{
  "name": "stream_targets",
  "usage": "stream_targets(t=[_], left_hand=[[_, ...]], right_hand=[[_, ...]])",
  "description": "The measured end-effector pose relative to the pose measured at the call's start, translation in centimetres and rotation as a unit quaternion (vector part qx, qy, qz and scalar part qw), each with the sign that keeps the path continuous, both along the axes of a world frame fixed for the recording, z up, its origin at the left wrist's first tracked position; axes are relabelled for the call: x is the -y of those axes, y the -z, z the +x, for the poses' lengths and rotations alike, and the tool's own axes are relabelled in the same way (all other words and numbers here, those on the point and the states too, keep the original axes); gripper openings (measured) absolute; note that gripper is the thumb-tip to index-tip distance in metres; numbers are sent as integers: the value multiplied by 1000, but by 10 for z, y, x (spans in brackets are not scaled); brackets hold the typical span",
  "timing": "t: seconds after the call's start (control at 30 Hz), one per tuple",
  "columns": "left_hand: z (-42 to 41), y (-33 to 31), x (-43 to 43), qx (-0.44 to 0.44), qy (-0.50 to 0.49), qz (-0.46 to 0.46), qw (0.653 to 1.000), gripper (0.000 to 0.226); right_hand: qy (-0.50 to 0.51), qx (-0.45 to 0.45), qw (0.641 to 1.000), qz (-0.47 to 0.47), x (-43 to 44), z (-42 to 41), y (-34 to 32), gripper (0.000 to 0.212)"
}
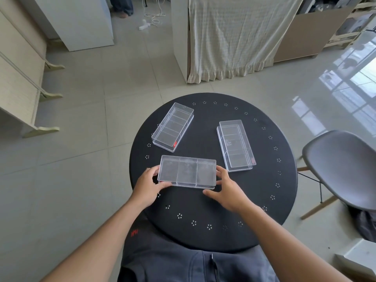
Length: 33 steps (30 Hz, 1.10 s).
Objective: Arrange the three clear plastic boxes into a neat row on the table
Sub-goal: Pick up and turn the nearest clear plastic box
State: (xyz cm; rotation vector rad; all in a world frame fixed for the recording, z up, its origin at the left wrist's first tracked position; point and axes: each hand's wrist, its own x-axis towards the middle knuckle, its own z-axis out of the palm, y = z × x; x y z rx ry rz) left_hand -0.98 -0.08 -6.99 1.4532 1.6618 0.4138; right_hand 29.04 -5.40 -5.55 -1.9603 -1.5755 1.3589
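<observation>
Barely begun. Near box point(187, 171) at six o'clock on the round table point(203, 210), clamped by its short ends between left hand point(148, 187) and right hand point(227, 188). Far-left box point(173, 127) at eleven o'clock, right box point(236, 145) at two, each skewed differently; no row yet.

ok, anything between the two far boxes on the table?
No. In the head view, the far-left box and the far-right box have only bare black tabletop between them.
</observation>
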Motion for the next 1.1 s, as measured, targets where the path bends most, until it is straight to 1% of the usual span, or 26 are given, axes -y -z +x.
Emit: stream_targets(t=[0.13, 0.2, 0.27, 0.37, 0.5, 0.57, 0.6, 0.67, 0.73, 0.97, 1.03, 1.1], left_hand=[[2, -7, -5, 25, -26, 8, 999, 63], [5, -12, -10, 21, -46, 29, 998, 55], [9, -17, -15, 14, -79, 43, 996, 50], [14, -20, -23, 14, -117, 51, 992, 55], [15, -17, -27, 7, -102, 59, 993, 54], [14, -16, -30, 2, -91, 67, 994, 54], [13, -16, -31, 1, -85, 70, 994, 53], [11, -14, -33, 0, -85, 74, 994, 45], [11, -12, -35, -11, -88, 77, 993, 36], [9, 2, -33, -41, -86, 49, 994, 37], [9, 2, -32, -44, -89, 57, 993, 34], [11, 1, -32, -47, -110, 89, 989, 29]], right_hand=[[22, -5, 1000, 18, 0, 2, -2, 103], [36, 7, 998, 41, -4, 4, -2, 97], [51, 24, 996, 72, -11, 4, -3, 84], [88, 49, 990, 95, -21, 4, -5, 62], [109, 72, 984, 118, -31, 3, -4, 47], [106, 96, 980, 140, -33, 5, -3, 28], [102, 110, 977, 150, -34, 6, -2, 31], [95, 135, 974, 154, -36, 10, 2, 53], [79, 156, 973, 150, -38, 11, 3, 59], [86, 147, 981, 92, -42, 6, 1, 40], [84, 159, 980, 85, -43, 5, -4, 39], [104, 188, 971, 103, -44, 7, -12, 39]])
